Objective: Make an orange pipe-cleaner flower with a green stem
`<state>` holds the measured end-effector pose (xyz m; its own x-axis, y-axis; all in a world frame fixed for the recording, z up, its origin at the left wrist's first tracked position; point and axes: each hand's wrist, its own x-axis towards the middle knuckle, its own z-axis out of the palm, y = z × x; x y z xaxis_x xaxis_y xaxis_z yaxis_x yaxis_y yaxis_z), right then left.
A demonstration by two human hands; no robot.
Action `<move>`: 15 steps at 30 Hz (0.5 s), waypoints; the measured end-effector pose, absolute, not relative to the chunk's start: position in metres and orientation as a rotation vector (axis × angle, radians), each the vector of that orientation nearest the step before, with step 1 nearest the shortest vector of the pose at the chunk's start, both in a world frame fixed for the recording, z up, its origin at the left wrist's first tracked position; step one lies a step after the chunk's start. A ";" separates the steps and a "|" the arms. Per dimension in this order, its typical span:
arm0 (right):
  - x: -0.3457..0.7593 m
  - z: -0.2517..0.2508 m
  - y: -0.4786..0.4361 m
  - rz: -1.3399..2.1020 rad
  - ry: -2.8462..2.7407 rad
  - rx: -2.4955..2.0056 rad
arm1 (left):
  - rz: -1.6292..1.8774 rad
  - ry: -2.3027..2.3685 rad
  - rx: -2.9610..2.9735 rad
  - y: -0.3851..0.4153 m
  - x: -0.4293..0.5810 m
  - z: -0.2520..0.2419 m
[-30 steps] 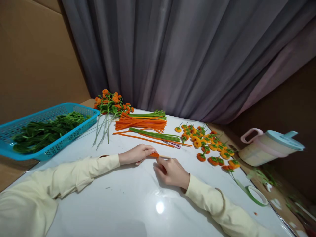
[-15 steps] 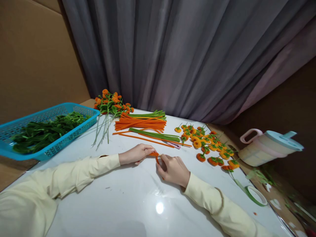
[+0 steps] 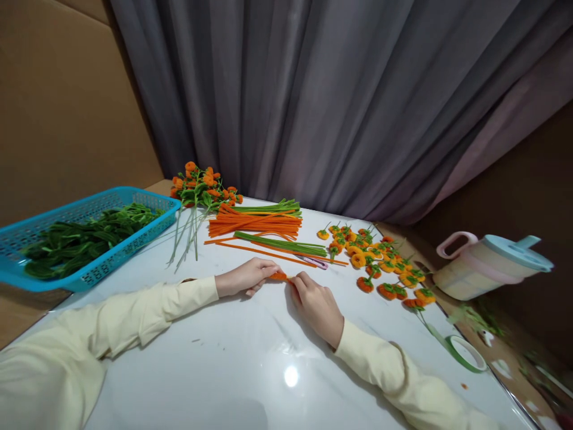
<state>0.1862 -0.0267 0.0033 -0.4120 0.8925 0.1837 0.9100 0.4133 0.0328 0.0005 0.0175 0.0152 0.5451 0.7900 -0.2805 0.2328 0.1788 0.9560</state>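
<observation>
basket: blue basket (image 3: pixel 96 203) at the far left edge of the bench (image 3: pixel 224 370), full of green stems.
flower bunch: finished orange flowers (image 3: pixel 203 184) on long green stalks, just right of the basket.
left hand: left hand (image 3: pixel 244 278) lies flat on the bench, fingers (image 3: pixel 268 272) pinched shut on the left end of the orange pipe-cleaner piece (image 3: pixel 280 276).
thing: a short orange piece, low on the bench between both hands, mid-bench.
right hand: right hand (image 3: pixel 317 304), knuckles up, fingers closed on the piece's right end; the exact pinch is hidden by the hand.
handling: looks very light, fuzzy, not slippery; probably a thin wire core, so it bends and keeps a kink. Best held at the two ends, gently, so the pile isn't crushed.
stock: orange pipe cleaners (image 3: pixel 255 226) and green pipe cleaners (image 3: pixel 280 243) behind the hands, apart from them.
small pieces: orange and yellow heads (image 3: pixel 380 263) scattered to the right.
tape: green tape roll (image 3: pixel 465 353) near the right edge.
jug: pink lidded jug (image 3: pixel 487 266) off the bench, far right.
</observation>
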 end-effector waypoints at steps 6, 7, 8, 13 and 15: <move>0.191 -0.002 -0.023 -0.153 -2.537 -1.493 | 0.552 0.952 1.253 0.018 0.000 0.019; 0.191 -0.003 -0.022 -0.136 -2.529 -1.466 | 0.570 0.952 1.256 0.017 0.001 0.019; 0.192 -0.004 -0.022 -0.126 -2.517 -1.441 | 0.584 0.953 1.260 0.016 0.001 0.018; 0.194 -0.008 -0.021 -0.256 -2.493 -1.288 | 0.595 0.968 1.256 0.015 0.004 0.016; 0.194 -0.008 -0.021 -0.408 -2.506 -1.175 | 0.594 0.976 1.267 0.015 0.004 0.016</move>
<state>0.1943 -0.0215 -0.0077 -0.5989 0.6814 0.4207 0.7796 0.6162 0.1117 0.0042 0.0153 0.0156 0.4912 0.8270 -0.2735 0.1369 0.2368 0.9619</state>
